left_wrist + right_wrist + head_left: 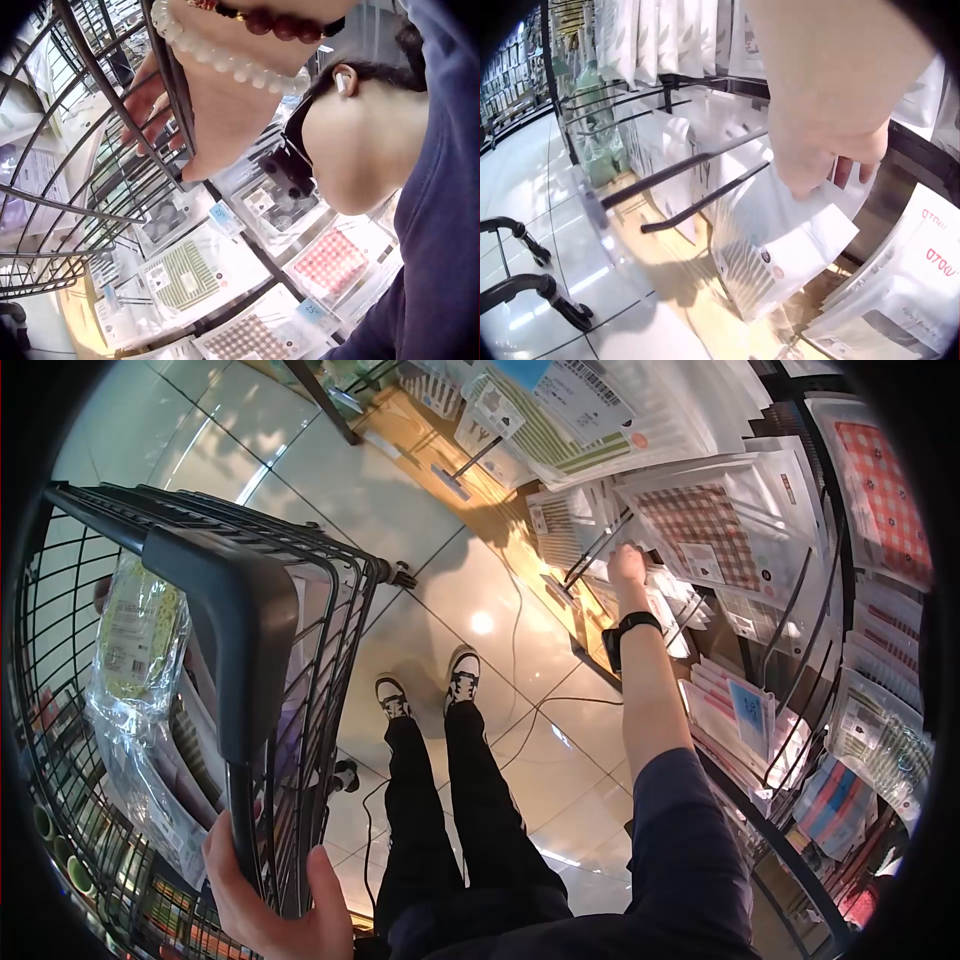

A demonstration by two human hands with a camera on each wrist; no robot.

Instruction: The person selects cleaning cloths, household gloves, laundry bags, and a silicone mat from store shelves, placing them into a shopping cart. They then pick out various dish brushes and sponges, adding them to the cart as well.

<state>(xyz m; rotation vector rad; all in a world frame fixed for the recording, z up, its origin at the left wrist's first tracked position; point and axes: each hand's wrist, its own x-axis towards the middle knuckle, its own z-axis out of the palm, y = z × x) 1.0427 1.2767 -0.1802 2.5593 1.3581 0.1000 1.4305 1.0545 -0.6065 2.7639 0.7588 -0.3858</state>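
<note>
My left hand (275, 905) grips the side of the black shopping cart (265, 590) near its handle. In the left wrist view the hand (217, 105) straddles the dark cart rim (174, 90), fingers on the basket side. Low on the shelf, my right hand (627, 565) reaches in beside metal hooks. The right wrist view has this hand (825, 150) pinching the top of a white package (780, 240) with a striped print; part of the fingertips is hidden behind the hand and package. Two hook prongs (690, 165) stick out to the left of it.
Wrapped items (140, 630) lie in the cart. Checked and striped packages (700, 530) hang above and around the right hand, with more packs (740, 710) lower down. A wooden base ledge (430, 450) edges the tiled floor (520, 620), where a cable (590, 698) runs near the feet.
</note>
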